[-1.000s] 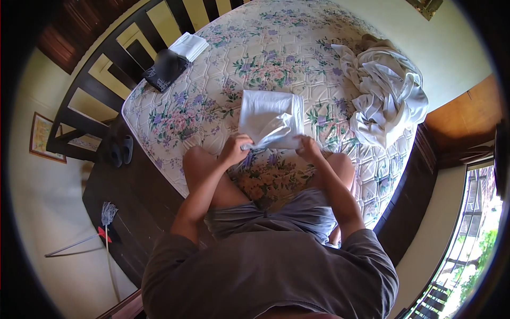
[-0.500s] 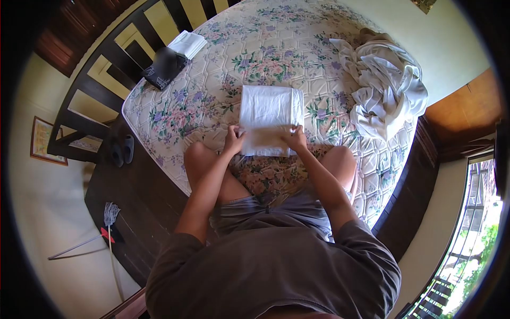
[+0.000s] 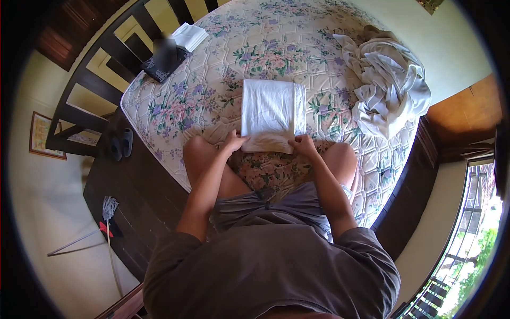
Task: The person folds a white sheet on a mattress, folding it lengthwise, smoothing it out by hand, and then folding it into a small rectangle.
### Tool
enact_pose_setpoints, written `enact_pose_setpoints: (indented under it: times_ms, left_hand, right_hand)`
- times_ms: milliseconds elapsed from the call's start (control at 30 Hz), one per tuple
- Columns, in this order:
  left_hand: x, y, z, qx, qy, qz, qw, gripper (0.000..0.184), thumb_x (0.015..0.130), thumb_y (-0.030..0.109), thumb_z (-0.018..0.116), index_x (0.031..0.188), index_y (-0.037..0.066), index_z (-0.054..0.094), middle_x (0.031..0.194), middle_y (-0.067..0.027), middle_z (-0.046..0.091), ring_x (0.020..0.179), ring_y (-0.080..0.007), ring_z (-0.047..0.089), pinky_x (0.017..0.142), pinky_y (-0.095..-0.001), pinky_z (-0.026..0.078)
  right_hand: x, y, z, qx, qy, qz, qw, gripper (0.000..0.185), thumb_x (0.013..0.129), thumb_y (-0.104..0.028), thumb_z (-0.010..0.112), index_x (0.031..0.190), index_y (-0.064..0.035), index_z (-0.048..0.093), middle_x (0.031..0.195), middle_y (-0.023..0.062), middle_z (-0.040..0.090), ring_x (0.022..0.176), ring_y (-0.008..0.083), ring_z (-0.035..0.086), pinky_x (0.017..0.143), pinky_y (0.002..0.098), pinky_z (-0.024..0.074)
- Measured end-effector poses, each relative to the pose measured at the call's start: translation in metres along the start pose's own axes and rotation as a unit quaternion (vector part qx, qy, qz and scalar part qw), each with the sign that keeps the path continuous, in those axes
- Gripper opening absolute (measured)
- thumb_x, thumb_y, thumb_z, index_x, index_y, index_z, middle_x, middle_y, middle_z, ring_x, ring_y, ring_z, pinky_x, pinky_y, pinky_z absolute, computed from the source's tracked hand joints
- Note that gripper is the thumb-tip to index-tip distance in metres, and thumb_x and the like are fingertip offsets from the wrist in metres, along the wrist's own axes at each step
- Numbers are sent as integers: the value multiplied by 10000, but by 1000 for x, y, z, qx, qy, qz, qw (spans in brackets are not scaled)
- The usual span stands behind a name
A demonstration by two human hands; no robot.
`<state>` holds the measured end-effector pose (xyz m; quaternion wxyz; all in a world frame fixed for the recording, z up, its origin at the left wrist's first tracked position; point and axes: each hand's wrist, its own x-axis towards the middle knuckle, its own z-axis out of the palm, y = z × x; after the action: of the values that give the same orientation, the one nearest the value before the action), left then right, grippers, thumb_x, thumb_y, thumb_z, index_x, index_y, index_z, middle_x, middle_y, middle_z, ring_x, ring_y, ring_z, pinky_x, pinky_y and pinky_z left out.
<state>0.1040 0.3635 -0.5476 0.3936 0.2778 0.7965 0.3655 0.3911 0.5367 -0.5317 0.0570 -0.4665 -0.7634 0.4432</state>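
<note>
A folded white cloth lies on the floral mattress between my bent knees, its near strip slightly rumpled. At its near left edge, my left hand is closed with thumb and fingertips on the fabric. My right hand pinches the near right corner, knuckles up. The layers under the fingers are hidden.
A heap of loose white fabric covers the mattress's right side. By the slatted headboard sit a stack of folded white cloths and a dark printed box-like item. Slippers and a mop are on the left.
The near part of the cloth, raised and blurred before, has come down flatter. My right hand has shifted slightly toward me and outward; my left hand stays at the left edge.
</note>
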Motion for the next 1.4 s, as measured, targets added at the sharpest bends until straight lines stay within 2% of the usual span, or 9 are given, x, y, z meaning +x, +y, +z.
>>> enact_pose_setpoints:
  times_ms: [167,233,367,467,633,833,967,1233,1400]
  left_hand:
    - [19,-32,1,55,-44,-28,997,656,770,366,826,1180,-82,579,1126,-220,693,992,-307,687,850,-382,533]
    - [13,-24,1,77,-76,-27,994,741,769,392,821,1265,-79,536,1205,-252,658,1065,-345,665,898,-396,521]
    - [-17,25,0,124,90,38,987,877,767,396,821,1391,-64,411,1311,-288,583,1188,-380,600,977,-418,487]
    - [3,1,18,75,123,87,986,932,760,380,832,1426,-63,354,1339,-292,561,1224,-387,578,1001,-422,475]
    - [47,-51,21,-22,59,81,995,899,742,338,858,1390,-69,386,1294,-267,590,1187,-347,602,968,-404,493]
    - [33,-29,21,-95,110,54,988,770,741,333,868,1295,-51,494,1155,-217,666,1027,-285,665,874,-378,532]
    - [29,-18,15,-29,143,82,986,651,770,319,857,1219,-50,565,1102,-182,691,924,-232,680,823,-346,543]
    - [29,-13,10,-236,26,51,970,391,836,272,807,1066,-24,695,990,-90,729,854,-133,660,754,-298,515]
    - [20,10,2,-207,35,47,977,359,833,214,790,1078,-32,700,980,-88,734,842,-122,663,745,-291,519]
  right_hand:
    - [-4,4,-8,-20,-43,36,998,409,801,-373,808,910,15,740,787,123,722,810,194,712,681,374,548]
    - [-7,9,-6,-86,29,-14,996,495,759,-417,825,952,21,698,852,156,711,835,263,697,748,387,541]
    - [8,7,-2,-80,275,-58,956,768,674,-476,885,1148,16,534,1048,219,660,951,320,657,832,400,524]
    - [16,-9,-3,155,143,116,971,991,651,-414,938,1314,51,366,1221,257,542,1036,301,617,846,381,535]
    - [27,32,26,170,135,100,971,939,610,-236,974,1294,67,406,1196,215,575,1089,277,590,888,377,529]
    - [16,-8,5,138,185,114,966,912,622,-269,971,1287,79,453,1201,263,593,1100,324,603,941,392,498]
    - [22,-2,5,166,170,114,965,894,639,-303,959,1285,77,471,1166,224,614,1030,277,621,871,383,520]
    - [27,0,-5,350,52,111,929,474,731,-182,907,1048,64,654,871,105,666,722,175,604,673,336,496]
    - [33,-8,-17,377,-34,135,916,510,754,-187,889,1087,107,639,944,136,698,704,188,616,627,311,491]
